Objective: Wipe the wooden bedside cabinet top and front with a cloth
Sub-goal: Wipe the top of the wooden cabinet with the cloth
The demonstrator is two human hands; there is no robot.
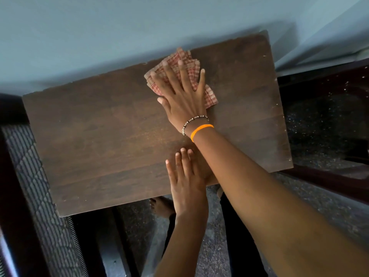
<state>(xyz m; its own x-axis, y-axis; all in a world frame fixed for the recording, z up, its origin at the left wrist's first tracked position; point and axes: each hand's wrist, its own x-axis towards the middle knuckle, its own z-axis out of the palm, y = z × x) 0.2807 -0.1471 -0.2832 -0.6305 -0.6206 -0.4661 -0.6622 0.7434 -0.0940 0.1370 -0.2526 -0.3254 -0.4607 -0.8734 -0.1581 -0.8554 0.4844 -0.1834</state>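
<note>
A dark brown rectangular wooden bedside cabinet top [111,140] is seen from above, set against a pale blue-grey wall [99,33]. A folded red-and-cream checked cloth [187,62] lies on the cabinet top near its far edge, close to the wall and somewhat toward the right end. The right hand [182,96], wearing a beaded bracelet and an orange band at the wrist, is pressed flat on the cloth with fingers straight and spread. The left hand [186,176] is laid flat on the cabinet top at its near edge, fingers straight, holding nothing; it is partly covered by the right forearm.

The top is judged to be mid-wipe, with the front not yet reached. Even palm pressure is best kept, with overlapping strokes run along the wood grain out to the corners, while the cabinet is steadied by the left hand.

The cabinet top's long axis runs left to right, parallel to the wall, tilted slightly in the frame. The cloth's long axis runs diagonally, fanning toward the wall.
</note>
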